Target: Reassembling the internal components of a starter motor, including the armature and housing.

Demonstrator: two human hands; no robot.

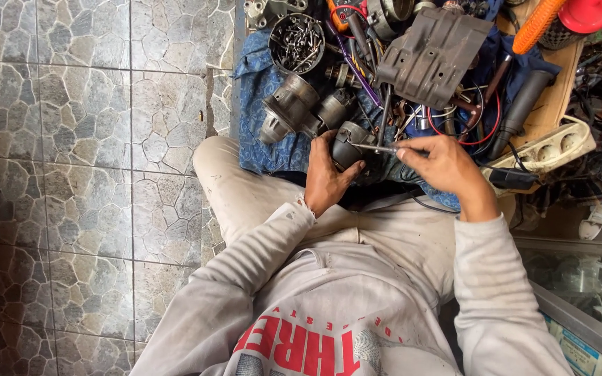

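Observation:
My left hand (327,177) grips a small dark grey motor housing (348,141) above my lap, thumb wrapped over its front. My right hand (444,166) pinches a thin metal tool (376,148), like a screwdriver shaft, whose tip points left into the housing. Both sleeves are pale grey. Right behind the housing lie two more grey motor parts (294,108) on a blue patterned cloth (258,76).
A round tin of screws (297,42), a dark metal bracket (430,56), red and purple wires, a black handle (522,108), a cream power strip (548,150) and an orange tool handle (538,24) crowd the floor ahead. Stone-pattern tiles (85,139) lie left; a glass case (580,292) right.

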